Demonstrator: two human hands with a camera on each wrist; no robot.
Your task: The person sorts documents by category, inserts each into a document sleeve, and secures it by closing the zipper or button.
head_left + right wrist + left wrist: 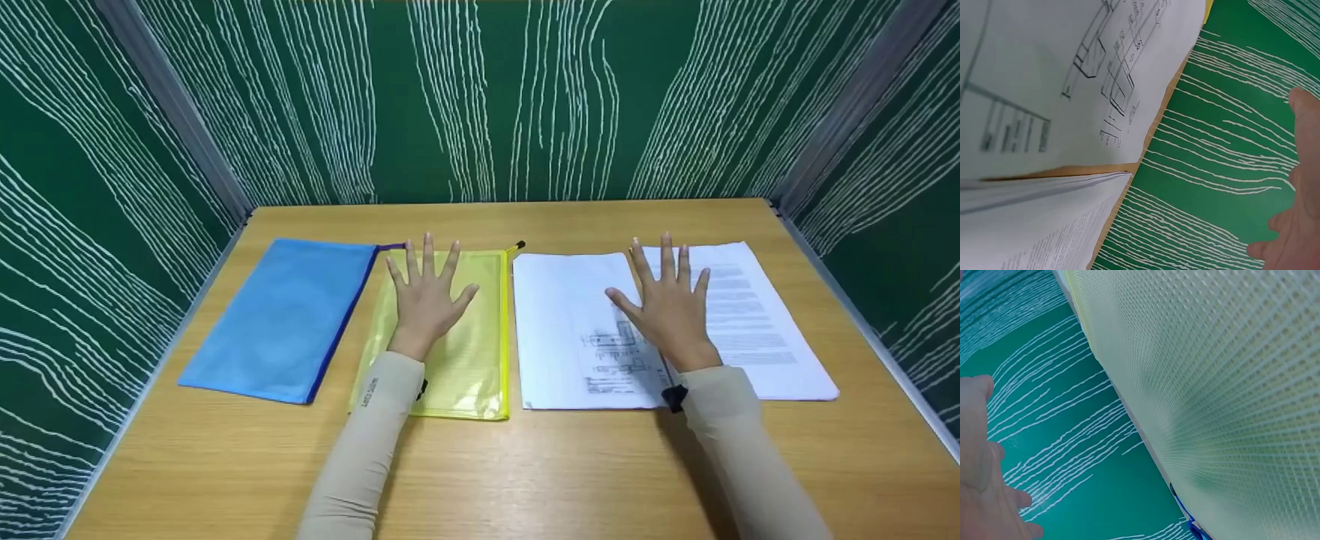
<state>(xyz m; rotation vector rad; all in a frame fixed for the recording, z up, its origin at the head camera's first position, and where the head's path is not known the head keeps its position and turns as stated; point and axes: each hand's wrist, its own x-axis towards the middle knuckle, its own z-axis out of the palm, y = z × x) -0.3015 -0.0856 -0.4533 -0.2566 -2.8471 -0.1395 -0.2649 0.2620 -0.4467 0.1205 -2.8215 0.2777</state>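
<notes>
My left hand is spread flat above the yellow zip pouch, fingers straight and apart, holding nothing. In the left wrist view the pouch's mesh surface fills the right side, with the left hand at the edge. Fingers splayed, my right hand is over the gap between two paper stacks. The left stack has a technical drawing on its top sheet; the right stack bears printed text. The right wrist view shows both stacks and part of the right hand, apart from the paper.
A blue zip pouch with a dark blue zipper edge lies at the left of the wooden table. Green panels with white wavy lines enclose the table at the back and both sides. Grey posts stand in the corners.
</notes>
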